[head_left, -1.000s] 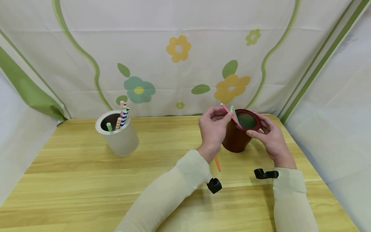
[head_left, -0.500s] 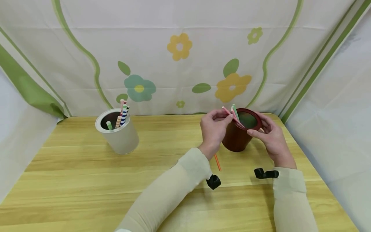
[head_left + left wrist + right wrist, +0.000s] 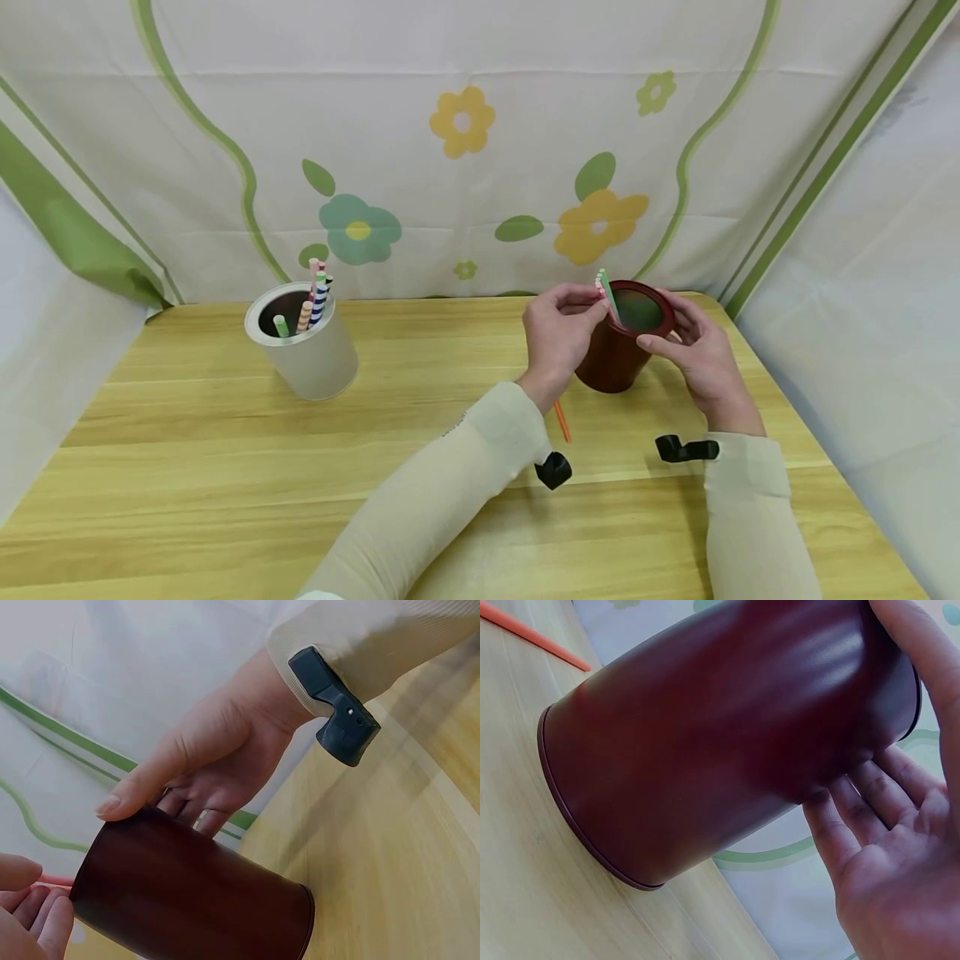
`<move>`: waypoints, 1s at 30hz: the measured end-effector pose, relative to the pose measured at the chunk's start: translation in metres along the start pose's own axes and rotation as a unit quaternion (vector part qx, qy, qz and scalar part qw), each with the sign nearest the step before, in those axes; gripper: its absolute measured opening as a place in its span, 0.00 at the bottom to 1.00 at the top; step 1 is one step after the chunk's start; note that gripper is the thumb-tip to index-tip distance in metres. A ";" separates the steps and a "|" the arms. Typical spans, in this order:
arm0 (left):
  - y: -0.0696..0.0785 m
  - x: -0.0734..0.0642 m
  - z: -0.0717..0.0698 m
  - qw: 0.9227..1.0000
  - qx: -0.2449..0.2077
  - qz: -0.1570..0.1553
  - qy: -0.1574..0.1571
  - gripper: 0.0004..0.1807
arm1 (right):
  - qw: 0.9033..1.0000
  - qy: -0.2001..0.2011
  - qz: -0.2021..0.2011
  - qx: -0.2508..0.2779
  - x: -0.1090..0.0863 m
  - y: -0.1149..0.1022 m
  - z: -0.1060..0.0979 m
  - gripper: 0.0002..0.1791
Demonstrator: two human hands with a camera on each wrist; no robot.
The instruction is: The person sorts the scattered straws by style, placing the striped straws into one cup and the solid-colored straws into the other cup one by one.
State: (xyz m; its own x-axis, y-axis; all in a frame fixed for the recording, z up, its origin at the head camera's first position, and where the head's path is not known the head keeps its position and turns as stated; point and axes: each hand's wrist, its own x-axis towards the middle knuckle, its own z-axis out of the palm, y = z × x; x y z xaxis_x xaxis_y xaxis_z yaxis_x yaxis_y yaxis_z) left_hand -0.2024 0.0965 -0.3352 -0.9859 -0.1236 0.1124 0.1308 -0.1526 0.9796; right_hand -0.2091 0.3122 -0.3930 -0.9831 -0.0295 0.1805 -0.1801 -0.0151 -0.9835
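Note:
My right hand (image 3: 701, 350) grips a dark red-brown cylindrical container (image 3: 611, 362) by its right side, thumb at the rim and fingers behind. The container stands tilted in the head view, its base on the table. At its left rim my left hand (image 3: 558, 337) pinches a pink straw (image 3: 56, 880), mostly hidden by the fingers. Green straws (image 3: 608, 287) and other pale-tipped ones lean inside against that left rim. In the right wrist view the right fingers (image 3: 889, 791) press the container's wall. An orange straw (image 3: 562, 422) lies on the table beside my left wrist.
A white cylindrical container (image 3: 318, 362) with several striped and plain straws (image 3: 318, 304) stands at the left. The wooden table (image 3: 187, 483) ends at a flowered curtain (image 3: 465, 192) behind, with white cloth at both sides.
The pink straw's upper end, which stuck out above my left fingers, has gone down out of sight. My left hand has shifted slightly right toward the rim; the right hand keeps its hold.

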 end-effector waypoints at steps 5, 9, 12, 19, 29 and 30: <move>-0.001 0.000 0.000 1.000 -0.002 0.000 0.002 0.06 | 1.000 -0.001 -0.001 0.001 0.000 0.001 0.001 0.40; -0.001 -0.001 -0.003 1.000 -0.007 0.002 0.002 0.06 | 1.000 -0.001 -0.002 -0.001 0.000 0.001 0.001 0.40; -0.003 -0.001 -0.007 1.000 -0.007 0.001 0.004 0.05 | 1.000 -0.002 -0.002 0.000 0.000 0.001 0.001 0.40; -0.016 0.003 -0.020 1.000 0.016 -0.004 0.022 0.05 | 1.000 0.001 -0.004 0.007 -0.001 -0.001 0.001 0.39; -0.048 0.006 -0.052 0.995 0.014 -0.077 0.060 0.09 | 1.000 0.001 -0.003 0.004 -0.001 0.000 0.001 0.39; -0.051 0.006 -0.055 0.994 0.021 -0.087 0.066 0.09 | 1.000 0.001 -0.003 0.004 -0.001 0.000 0.001 0.39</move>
State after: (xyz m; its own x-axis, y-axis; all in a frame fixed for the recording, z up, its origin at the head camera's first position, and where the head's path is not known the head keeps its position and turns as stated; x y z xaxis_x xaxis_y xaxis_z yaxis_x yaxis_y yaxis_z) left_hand -0.2091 0.0497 -0.3936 -0.9707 -0.2267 -0.0796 -0.0480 -0.1417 0.9887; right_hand -0.2082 0.3116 -0.3932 -0.9819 -0.0279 0.1873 -0.1867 -0.0230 -0.9821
